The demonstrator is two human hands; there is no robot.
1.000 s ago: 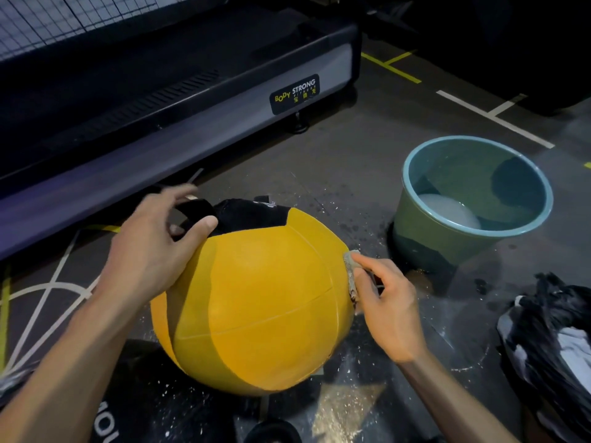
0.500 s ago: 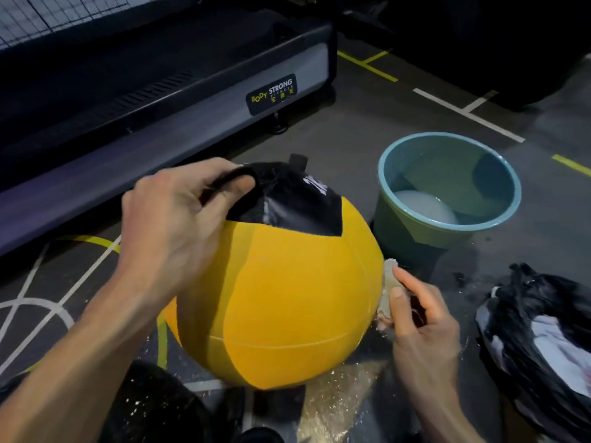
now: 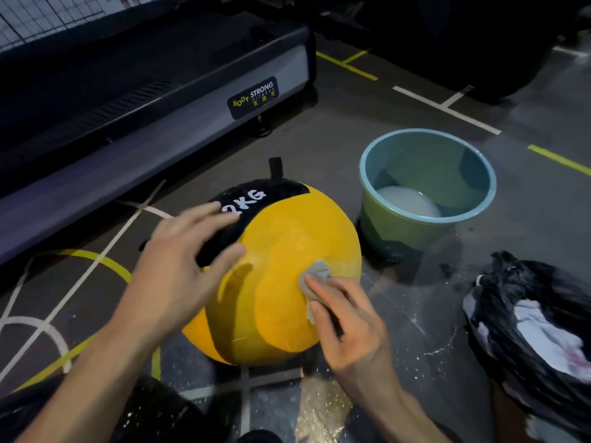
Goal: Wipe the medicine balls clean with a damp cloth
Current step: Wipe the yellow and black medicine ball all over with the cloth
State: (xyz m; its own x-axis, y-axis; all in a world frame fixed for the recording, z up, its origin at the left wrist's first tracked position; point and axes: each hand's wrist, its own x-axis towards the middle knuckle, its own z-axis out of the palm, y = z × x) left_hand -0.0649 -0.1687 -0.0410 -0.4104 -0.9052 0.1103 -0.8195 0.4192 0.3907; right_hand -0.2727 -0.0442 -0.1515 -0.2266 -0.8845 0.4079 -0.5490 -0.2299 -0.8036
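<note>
A yellow medicine ball (image 3: 284,251) with a black panel marked "KG" lies on the dark floor in the middle of the view. My left hand (image 3: 179,260) rests on its upper left side with fingers spread and fairly straight, partly over the black panel. My right hand (image 3: 345,318) presses a small grey damp cloth (image 3: 315,278) against the ball's right front face; straight fingers lie on top of the cloth.
A teal bucket (image 3: 399,231) with water stands right of the ball. A black bag (image 3: 531,318) with white cloth inside lies at the right edge. A grey machine base (image 3: 166,123) labelled Body Strong runs along the back left. Painted lines cross the floor.
The ball has rolled so the black panel faces up and left. My left hand let go of the strap and now lies flat. My right hand moved the cloth up onto the front face.
</note>
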